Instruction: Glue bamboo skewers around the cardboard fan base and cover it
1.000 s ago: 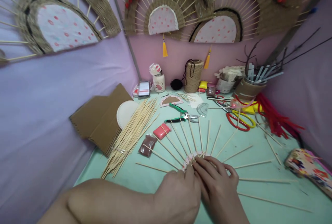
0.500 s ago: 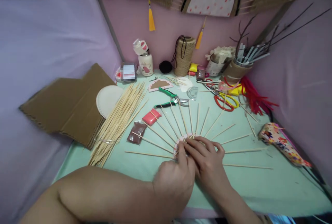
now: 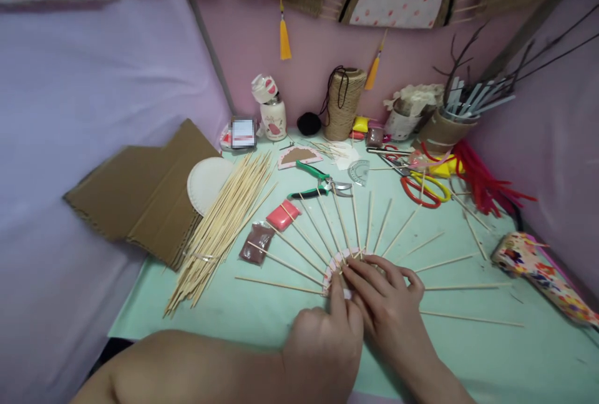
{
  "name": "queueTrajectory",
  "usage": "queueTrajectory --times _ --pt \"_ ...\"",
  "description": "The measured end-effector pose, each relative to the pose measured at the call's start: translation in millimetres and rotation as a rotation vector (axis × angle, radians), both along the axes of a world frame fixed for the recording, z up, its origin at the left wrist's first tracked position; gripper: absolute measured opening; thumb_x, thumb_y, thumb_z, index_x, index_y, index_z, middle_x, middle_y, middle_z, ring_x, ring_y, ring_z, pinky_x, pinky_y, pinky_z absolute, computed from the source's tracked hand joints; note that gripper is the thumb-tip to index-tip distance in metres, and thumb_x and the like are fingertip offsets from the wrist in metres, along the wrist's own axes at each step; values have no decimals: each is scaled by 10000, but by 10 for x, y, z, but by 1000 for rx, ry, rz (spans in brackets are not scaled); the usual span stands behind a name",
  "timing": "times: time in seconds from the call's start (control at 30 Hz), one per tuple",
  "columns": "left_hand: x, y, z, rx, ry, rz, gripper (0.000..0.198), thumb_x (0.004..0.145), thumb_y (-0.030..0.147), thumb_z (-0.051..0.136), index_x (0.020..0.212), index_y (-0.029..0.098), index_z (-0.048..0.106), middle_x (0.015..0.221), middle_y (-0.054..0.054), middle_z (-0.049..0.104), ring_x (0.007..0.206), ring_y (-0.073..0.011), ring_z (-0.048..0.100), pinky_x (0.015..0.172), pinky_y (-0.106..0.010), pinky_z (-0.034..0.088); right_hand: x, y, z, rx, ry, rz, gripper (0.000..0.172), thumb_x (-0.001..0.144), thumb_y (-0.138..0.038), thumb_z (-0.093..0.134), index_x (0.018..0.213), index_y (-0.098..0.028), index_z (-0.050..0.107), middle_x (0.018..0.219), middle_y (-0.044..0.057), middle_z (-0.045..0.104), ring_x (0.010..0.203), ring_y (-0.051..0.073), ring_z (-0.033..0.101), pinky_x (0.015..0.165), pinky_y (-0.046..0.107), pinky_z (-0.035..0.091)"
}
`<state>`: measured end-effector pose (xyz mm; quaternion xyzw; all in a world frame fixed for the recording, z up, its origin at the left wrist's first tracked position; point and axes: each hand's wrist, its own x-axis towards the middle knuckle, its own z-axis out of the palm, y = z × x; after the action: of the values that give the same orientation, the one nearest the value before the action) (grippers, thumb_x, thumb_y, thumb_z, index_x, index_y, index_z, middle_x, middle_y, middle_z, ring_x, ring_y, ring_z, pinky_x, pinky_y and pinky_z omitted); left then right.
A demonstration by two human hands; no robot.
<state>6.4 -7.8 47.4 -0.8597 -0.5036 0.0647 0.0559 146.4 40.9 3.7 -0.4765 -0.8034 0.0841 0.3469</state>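
A small half-round piece with a pink-and-white spotted rim point(image 3: 332, 266) lies under my hands. Thin bamboo sticks point(image 3: 311, 233) fan out from its curved edge across the table. My left hand point(image 3: 327, 338) presses its stretched index finger down on the left part of the piece, other fingers curled and thumb hidden. Beside it, my right hand point(image 3: 390, 298) lies over the right half with fingers spread and flat, touching the inner stick ends. The right half of the piece is hidden beneath it. Green-handled pruning shears point(image 3: 322, 184) lie just beyond the stick tips.
A bundle of bamboo sticks point(image 3: 224, 223) and cardboard point(image 3: 150, 185) lie left, near brown point(image 3: 256, 243) and red point(image 3: 283, 214) clay packets. Behind stand a bottle point(image 3: 272, 118) and twine spool point(image 3: 345, 104). Scissors point(image 3: 421, 192) and a floral-patterned tool point(image 3: 538, 273) lie right.
The view has shifted, so the whole scene sits further right and slightly lower. My left index finger has slid a little toward me, baring more of the rim. My right hand stays on the piece.
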Motion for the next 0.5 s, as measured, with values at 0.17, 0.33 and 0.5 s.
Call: queueTrajectory --times 0.17,0.33,0.5 --pt "14 2 -7 0 -4 -52 408 916 274 457 1232 84 633 1316 -273 588 417 -147 601 341 -287 429 -11 -3 6 17 10 -10 256 957 -218 503 1050 -264 737 1091 18 764 1060 235 599 916 426 269" --pt "14 54 12 -26 -2 -73 396 941 279 430 1223 86 630 1297 -268 606 436 -150 625 359 -280 461 4 7 -26 48 -8 1 266 958 -233 485 1047 -263 734 1094 29 763 1057 244 599 908 430 277" --pt "0 89 47 -80 26 -69 386 916 307 485 1210 95 616 1304 -282 599 466 -155 636 367 -276 461 17 11 -72 60 -30 -3 272 932 -207 502 1067 -268 730 1095 40 759 1070 249 593 914 435 279"
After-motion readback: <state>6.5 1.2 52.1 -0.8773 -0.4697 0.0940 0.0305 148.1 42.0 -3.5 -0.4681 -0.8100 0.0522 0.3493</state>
